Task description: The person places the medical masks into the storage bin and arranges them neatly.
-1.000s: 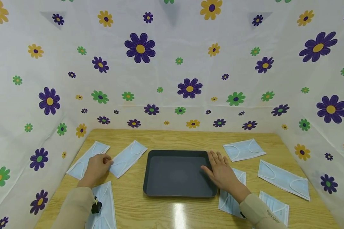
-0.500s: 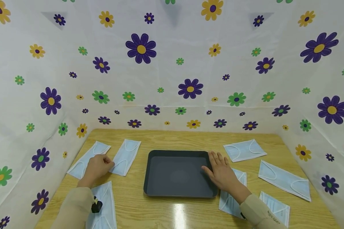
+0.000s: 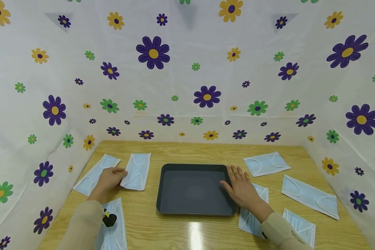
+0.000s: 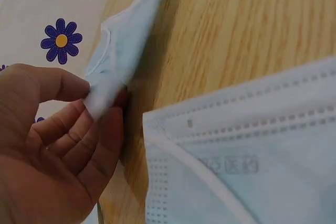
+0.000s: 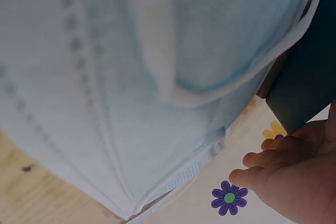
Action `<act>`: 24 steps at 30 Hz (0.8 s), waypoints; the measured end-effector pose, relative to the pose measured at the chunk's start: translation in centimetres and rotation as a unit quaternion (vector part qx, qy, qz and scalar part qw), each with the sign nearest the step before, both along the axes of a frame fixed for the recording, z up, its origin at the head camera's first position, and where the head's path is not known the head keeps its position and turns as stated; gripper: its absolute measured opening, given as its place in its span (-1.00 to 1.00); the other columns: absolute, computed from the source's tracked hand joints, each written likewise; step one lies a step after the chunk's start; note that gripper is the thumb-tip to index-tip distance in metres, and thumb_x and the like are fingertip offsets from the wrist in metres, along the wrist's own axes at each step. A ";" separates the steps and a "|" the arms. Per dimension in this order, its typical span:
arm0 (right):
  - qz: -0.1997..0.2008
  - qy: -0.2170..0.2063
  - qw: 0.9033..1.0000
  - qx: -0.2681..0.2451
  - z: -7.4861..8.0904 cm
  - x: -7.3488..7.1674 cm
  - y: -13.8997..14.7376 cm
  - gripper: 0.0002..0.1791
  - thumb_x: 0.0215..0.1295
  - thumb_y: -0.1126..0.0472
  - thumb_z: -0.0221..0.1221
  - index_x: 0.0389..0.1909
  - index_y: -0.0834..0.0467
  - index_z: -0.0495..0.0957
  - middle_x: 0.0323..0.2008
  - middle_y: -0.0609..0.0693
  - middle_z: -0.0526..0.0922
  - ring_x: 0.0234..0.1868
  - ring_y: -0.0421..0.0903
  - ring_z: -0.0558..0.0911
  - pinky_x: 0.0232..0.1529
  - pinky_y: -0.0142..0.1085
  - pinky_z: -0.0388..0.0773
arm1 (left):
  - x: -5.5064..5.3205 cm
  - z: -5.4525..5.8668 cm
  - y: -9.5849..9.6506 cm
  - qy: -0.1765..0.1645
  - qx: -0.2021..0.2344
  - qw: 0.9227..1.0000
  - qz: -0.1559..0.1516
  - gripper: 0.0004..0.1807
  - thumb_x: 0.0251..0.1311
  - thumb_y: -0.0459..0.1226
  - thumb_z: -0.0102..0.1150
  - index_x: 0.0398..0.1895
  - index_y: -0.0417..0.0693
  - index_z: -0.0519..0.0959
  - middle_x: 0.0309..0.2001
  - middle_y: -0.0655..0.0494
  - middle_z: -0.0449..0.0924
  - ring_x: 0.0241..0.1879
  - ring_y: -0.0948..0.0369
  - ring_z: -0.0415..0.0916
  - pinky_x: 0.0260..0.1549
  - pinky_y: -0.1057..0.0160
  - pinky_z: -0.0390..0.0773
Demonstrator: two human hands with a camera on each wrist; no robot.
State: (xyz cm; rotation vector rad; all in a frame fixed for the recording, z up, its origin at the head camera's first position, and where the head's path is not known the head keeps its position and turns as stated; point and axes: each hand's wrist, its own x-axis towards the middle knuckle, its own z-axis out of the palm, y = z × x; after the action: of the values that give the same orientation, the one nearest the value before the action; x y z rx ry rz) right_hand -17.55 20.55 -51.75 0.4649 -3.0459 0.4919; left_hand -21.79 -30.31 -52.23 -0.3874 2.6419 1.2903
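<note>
Pinching a pale blue, rectangular pleated face mask with white ear loops [image 3: 139, 171], I have its near-left corner between the thumb and fingers of my left hand [image 3: 110, 178]; the rest reaches past my fingertips, to their right and away from me. A second mask [image 3: 91, 177] lies just left of that hand, partly hidden by it, and a third mask [image 3: 117, 224] lies under my left forearm. To the right of the pinched mask, apart from it, sits a shallow, dark grey rectangular tray [image 3: 192, 192]. My right hand [image 3: 241, 187] rests on its right rim, fingers straight. A fourth mask [image 3: 247, 218] lies partly beneath my right wrist; three more masks [image 3: 310, 197] lie farther right on the pale wooden table [image 3: 190, 149]. Behind hangs white cloth printed with purple, yellow and green flowers [image 3: 181, 80].
</note>
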 end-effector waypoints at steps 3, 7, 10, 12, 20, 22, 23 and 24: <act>0.002 0.000 1.000 0.002 0.0 0.0 -0.1 -0.18 0.68 -0.12 -0.02 0.63 0.39 0.08 0.58 0.43 0.20 0.60 0.47 0.16 0.52 0.42 0.08 | -0.1 0.1 0.1 -0.013 0.022 1.000 0.014 -0.61 0.40 -0.17 0.19 0.01 -0.36 0.70 -0.36 0.00 0.63 -0.40 0.23 0.53 -0.42 0.29 0.60; 0.003 0.001 1.000 0.003 0.1 0.1 -0.1 -0.19 0.67 -0.11 -0.01 0.62 0.40 0.09 0.58 0.43 0.21 0.60 0.47 0.17 0.52 0.43 0.08 | -0.1 0.5 0.3 -0.043 0.051 0.997 0.046 -0.65 0.37 -0.08 0.08 -0.45 -0.13 0.63 -0.61 0.24 0.46 -0.49 0.25 0.50 -0.48 0.30 0.58; 0.001 0.000 1.000 0.004 0.1 0.1 -0.1 -0.18 0.67 -0.12 -0.02 0.62 0.40 0.09 0.58 0.43 0.21 0.60 0.47 0.17 0.52 0.43 0.08 | 0.0 0.7 0.6 -0.055 0.081 0.993 0.060 -0.54 0.44 0.04 0.07 -0.54 -0.05 0.55 -0.64 0.23 0.54 -0.58 0.28 0.57 -0.52 0.29 0.66; 0.000 -0.001 1.000 0.006 0.0 0.1 -0.1 -0.18 0.68 -0.13 -0.02 0.62 0.39 0.09 0.58 0.43 0.21 0.60 0.47 0.16 0.52 0.43 0.08 | 0.1 0.7 0.7 -0.052 0.087 0.993 0.056 -0.52 0.47 0.06 0.12 -0.48 -0.11 0.63 -0.61 0.20 0.62 -0.60 0.29 0.61 -0.53 0.28 0.70; 0.000 -0.005 1.000 0.006 0.0 0.0 -0.1 -0.18 0.68 -0.13 -0.03 0.63 0.39 0.08 0.58 0.43 0.22 0.59 0.48 0.17 0.52 0.43 0.07 | 0.0 -0.3 0.5 -0.014 0.097 0.993 0.061 -0.56 0.38 -0.18 0.29 0.06 -0.44 0.69 -0.53 0.14 0.71 -0.56 0.32 0.66 -0.49 0.29 0.74; -0.001 -0.005 1.000 0.006 0.0 0.0 -0.1 -0.18 0.68 -0.13 -0.03 0.63 0.39 0.08 0.57 0.43 0.22 0.59 0.48 0.17 0.52 0.43 0.07 | 0.0 -0.4 0.3 -0.010 0.106 0.993 0.060 -0.56 0.37 -0.24 0.27 0.13 -0.47 0.65 -0.50 0.12 0.71 -0.55 0.31 0.68 -0.47 0.27 0.75; -0.002 -0.005 1.000 0.006 0.0 0.0 -0.1 -0.18 0.68 -0.13 -0.03 0.63 0.39 0.08 0.57 0.43 0.22 0.59 0.48 0.17 0.52 0.43 0.07 | 0.0 -0.5 0.2 -0.010 0.111 0.992 0.059 -0.59 0.36 -0.26 0.25 0.10 -0.46 0.65 -0.50 0.11 0.71 -0.55 0.30 0.68 -0.47 0.27 0.75; -0.002 -0.005 1.000 0.006 0.0 0.0 -0.1 -0.18 0.68 -0.13 -0.03 0.63 0.39 0.08 0.57 0.43 0.22 0.59 0.48 0.17 0.52 0.43 0.07 | 0.0 -0.4 0.2 -0.013 0.114 0.991 0.061 -0.65 0.35 -0.27 0.23 0.01 -0.42 0.68 -0.50 0.10 0.69 -0.55 0.29 0.68 -0.47 0.26 0.75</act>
State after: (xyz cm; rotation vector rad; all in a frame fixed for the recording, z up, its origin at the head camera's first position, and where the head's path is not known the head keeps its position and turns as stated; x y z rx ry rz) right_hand -17.56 20.43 -51.71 0.4579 -3.0609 0.4783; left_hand -21.78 -30.13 -52.65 -0.5336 2.4459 1.5934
